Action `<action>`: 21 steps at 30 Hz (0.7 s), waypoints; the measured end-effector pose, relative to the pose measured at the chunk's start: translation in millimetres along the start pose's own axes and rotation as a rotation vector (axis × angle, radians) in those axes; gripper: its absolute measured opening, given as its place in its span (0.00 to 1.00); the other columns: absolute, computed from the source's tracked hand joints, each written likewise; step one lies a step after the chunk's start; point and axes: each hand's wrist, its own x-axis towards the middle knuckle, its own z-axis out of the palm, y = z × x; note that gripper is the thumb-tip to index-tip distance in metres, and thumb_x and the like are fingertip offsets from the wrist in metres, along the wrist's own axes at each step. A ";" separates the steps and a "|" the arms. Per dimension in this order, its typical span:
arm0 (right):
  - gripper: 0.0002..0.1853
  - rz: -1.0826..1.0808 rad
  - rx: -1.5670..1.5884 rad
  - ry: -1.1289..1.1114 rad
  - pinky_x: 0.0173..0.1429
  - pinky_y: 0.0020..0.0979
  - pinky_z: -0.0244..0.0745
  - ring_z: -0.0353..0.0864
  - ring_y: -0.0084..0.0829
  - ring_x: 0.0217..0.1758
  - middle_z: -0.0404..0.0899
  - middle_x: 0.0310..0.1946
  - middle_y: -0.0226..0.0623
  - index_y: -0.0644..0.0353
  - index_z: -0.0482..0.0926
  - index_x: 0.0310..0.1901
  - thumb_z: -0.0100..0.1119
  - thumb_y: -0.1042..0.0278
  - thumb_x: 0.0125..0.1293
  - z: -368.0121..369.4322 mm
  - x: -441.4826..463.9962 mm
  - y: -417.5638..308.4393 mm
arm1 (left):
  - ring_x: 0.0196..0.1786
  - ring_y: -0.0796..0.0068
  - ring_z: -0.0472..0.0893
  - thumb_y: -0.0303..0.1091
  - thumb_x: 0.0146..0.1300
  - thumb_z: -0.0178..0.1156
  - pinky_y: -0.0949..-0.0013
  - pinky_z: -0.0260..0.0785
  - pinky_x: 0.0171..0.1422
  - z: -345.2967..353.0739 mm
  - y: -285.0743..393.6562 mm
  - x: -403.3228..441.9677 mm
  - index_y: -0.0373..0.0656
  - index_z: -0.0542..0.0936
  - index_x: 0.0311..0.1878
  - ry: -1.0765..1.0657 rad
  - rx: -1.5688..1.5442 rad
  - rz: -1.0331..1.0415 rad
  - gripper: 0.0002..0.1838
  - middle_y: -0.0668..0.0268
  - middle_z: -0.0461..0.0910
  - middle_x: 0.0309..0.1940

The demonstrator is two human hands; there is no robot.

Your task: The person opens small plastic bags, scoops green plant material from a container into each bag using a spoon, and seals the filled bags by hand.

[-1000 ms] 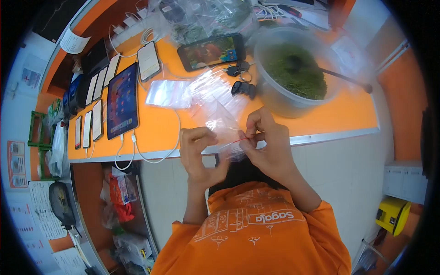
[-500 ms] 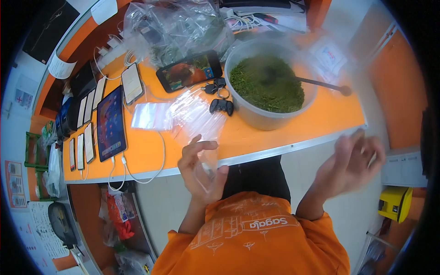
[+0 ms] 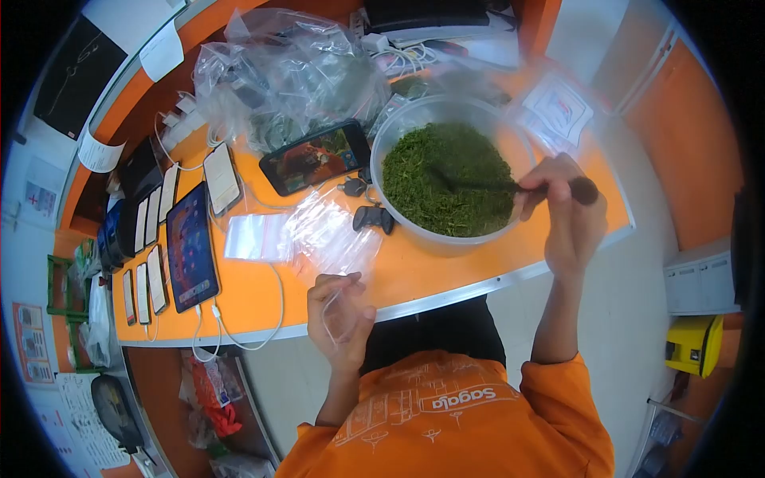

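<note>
My right hand (image 3: 572, 223) is closed around the dark handle of a spoon (image 3: 484, 185) above the right rim of a round translucent tub (image 3: 437, 242). The spoon's far end rests in finely chopped green plant matter (image 3: 434, 211) that fills much of the tub. Just off the table's front edge, my left hand (image 3: 344, 357) pinches a small clear plastic bag (image 3: 341, 315) between thumb and fingers. On the table beyond it lie more clear bags (image 3: 335, 239) in a loose pile and a neat stack of flat zip bags (image 3: 257, 238).
A phone (image 3: 316, 157) leans behind a small black game controller (image 3: 373, 219) and keys (image 3: 351, 186). To the left stand a tablet (image 3: 191, 247), several phones and white cables (image 3: 279, 307). A heap of plastic bags (image 3: 295, 80) sits at the back; another printed bag (image 3: 554, 111) lies right.
My right hand has come up from the front right of the table and taken hold of the spoon. My left hand still holds the bag. The view has shifted slightly.
</note>
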 end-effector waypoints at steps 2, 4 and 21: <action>0.15 -0.068 0.066 0.001 0.25 0.21 0.69 0.75 0.24 0.23 0.73 0.25 0.39 0.73 0.73 0.30 0.42 0.69 0.68 -1.8 0.2 -2.5 | 0.43 0.70 0.70 0.22 0.49 0.60 0.67 0.61 0.56 -0.1 -3.7 3.1 0.36 0.67 0.47 0.018 0.031 0.012 0.20 0.61 0.68 0.36; 0.17 -0.057 0.097 0.019 0.24 0.22 0.70 0.76 0.26 0.23 0.73 0.24 0.41 0.74 0.73 0.30 0.42 0.67 0.69 1.6 1.4 -3.3 | 0.42 0.72 0.70 0.21 0.49 0.60 0.67 0.61 0.55 2.1 -5.4 7.7 0.36 0.68 0.46 0.046 0.033 0.023 0.20 0.62 0.67 0.34; 0.22 0.259 0.094 0.396 0.28 0.25 0.77 0.76 0.26 0.19 0.73 0.20 0.39 0.71 0.73 0.28 0.42 0.57 0.69 -8.5 10.4 23.7 | 0.36 0.77 0.66 0.20 0.49 0.61 0.75 0.58 0.44 -4.4 12.8 25.9 0.37 0.67 0.42 0.072 0.180 0.120 0.18 0.63 0.66 0.32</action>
